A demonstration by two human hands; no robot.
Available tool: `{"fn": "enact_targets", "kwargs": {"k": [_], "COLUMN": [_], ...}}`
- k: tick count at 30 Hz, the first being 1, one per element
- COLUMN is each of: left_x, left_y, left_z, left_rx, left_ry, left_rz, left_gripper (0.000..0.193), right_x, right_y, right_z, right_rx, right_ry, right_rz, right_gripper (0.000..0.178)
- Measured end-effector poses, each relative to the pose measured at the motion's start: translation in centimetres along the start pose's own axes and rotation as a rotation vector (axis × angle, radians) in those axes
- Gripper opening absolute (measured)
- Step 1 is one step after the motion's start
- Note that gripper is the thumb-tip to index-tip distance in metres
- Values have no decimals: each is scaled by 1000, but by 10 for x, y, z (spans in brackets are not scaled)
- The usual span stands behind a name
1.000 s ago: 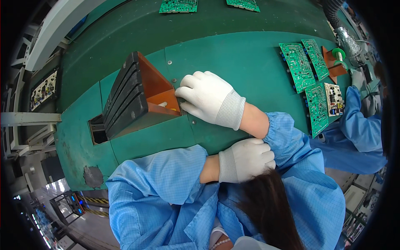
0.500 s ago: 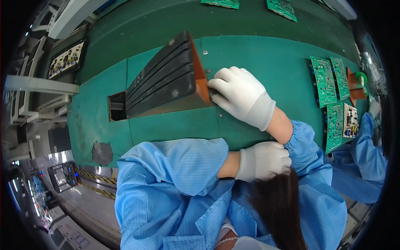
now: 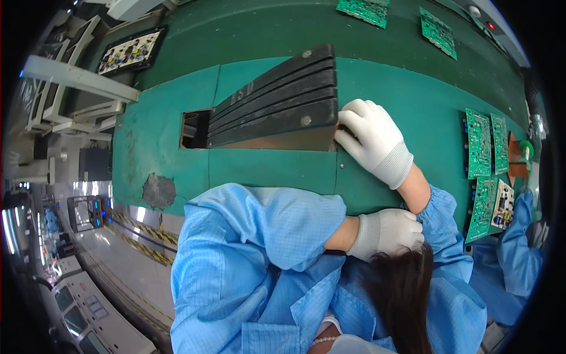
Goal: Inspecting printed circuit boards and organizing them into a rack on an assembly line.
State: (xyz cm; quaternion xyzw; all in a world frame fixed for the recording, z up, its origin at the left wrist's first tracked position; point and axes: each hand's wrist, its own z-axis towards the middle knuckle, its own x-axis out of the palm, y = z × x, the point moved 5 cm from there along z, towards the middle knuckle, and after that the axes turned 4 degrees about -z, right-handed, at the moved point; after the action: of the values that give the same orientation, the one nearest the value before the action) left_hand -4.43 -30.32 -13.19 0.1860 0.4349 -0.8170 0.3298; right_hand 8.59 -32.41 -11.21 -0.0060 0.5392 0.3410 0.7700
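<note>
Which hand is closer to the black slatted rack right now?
The right hand. Its fingertips touch the end of the black slatted rack. The left hand is well back from it, resting beside the dark hair and against the right sleeve.

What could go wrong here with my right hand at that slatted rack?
1. The right hand has fingertips at the end of the black slatted rack; they might get pinched if it shifts.
2. The left hand rests near the hair, away from the rack, so nothing steadies it.
3. The rack sits by an opening in the green table; it might catch.
</note>
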Motion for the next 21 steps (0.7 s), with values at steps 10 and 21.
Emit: {"fn": "enact_targets", "kwargs": {"k": [10,21], "left_x": [-246,-593], "left_y": [-83,129], "left_z": [-51,-558], "left_rx": [-217,-1251], "left_ry": [214,-1213], "left_rz": [-10,353], "left_gripper": [22,41], "right_x": [1,0], "right_y": [-1,-3], "right_z": [-2,6], "right_rx": [14,24], "right_ry": [-37,-137], "right_rz": [42,75], "right_gripper": [13,7]}}
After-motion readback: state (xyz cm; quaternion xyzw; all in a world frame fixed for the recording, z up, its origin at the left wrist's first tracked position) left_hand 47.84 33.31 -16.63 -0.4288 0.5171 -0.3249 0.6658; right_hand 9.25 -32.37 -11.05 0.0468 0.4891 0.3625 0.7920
